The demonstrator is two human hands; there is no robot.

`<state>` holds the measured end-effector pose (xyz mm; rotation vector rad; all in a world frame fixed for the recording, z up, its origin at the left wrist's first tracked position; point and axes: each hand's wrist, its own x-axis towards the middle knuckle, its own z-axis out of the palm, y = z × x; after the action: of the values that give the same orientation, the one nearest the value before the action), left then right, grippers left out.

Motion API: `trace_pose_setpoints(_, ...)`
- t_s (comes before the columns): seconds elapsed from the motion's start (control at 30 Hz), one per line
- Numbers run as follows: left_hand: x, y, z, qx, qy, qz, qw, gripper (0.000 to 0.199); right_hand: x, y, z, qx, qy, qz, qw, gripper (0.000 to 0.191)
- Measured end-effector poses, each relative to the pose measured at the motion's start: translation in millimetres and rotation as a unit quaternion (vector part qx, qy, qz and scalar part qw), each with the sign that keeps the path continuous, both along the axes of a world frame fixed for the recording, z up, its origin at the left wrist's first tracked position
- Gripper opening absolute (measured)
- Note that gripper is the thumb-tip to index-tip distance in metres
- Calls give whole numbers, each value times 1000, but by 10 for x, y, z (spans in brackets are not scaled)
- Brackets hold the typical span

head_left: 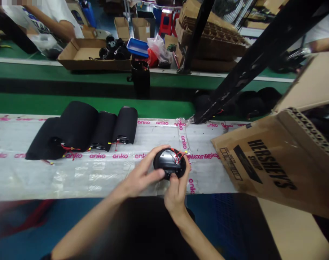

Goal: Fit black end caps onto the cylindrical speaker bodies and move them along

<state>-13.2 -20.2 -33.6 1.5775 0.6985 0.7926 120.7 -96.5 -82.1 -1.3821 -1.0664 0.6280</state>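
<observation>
Both my hands hold a round black disc-shaped part point(169, 163), probably a speaker end cap, with a glossy face and thin red and yellow wires on top. My left hand point(141, 176) grips its left side, fingers across the face. My right hand point(176, 192) holds its lower edge from below, with the thumb on the rim. To the left on the table lie several black fabric-covered cylinders point(77, 126), each with red wires at its near end.
The bench is covered in clear plastic film point(105, 177) with pink "anko" tape. A tilted cardboard box point(272, 166) stands at the right, beneath a black diagonal frame bar point(251, 65). Across a green conveyor point(80, 106) are cardboard boxes and a co-worker's arm point(53, 21).
</observation>
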Motion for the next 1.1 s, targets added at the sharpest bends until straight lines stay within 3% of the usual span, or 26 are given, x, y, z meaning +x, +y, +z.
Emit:
trace_pose_setpoints(0.07,-75,279,272,-17,75,-41,996,47,10,-5,13,-8,-1,13,1000,53)
trace_pose_setpoints(0.13,-33,553,518,22,174,-73,982,48,43,-26,35,-31,9,32,999,56)
trace_pose_setpoints(0.2,84,771,700,91,268,-143,948,46,120,-64,65,-69,20,60,996,61)
trace_pose_setpoints(0.3,254,958,841,190,336,-236,892,36,337,-112,157,-117,17,116,986,69)
trace_pose_setpoints(0.4,332,1014,884,267,347,-278,855,31,611,-67,355,-81,-28,119,989,74)
trace_pose_setpoints(0.47,362,1017,905,314,370,-285,827,29,753,30,541,-80,-90,93,988,61)
trace_pose_setpoints(0.6,450,1021,998,393,423,-282,766,22,813,256,892,-199,-222,130,945,36)
trace_pose_setpoints(0.77,555,1062,1133,391,378,-327,773,24,686,375,1118,-239,-325,146,903,32)
trace_pose_setpoints(0.87,601,1072,1115,407,372,-354,755,23,677,402,1203,-262,-346,160,886,29)
trace_pose_setpoints(1.1,668,1109,1028,441,343,-360,747,22,709,429,1283,-290,-316,188,884,33)
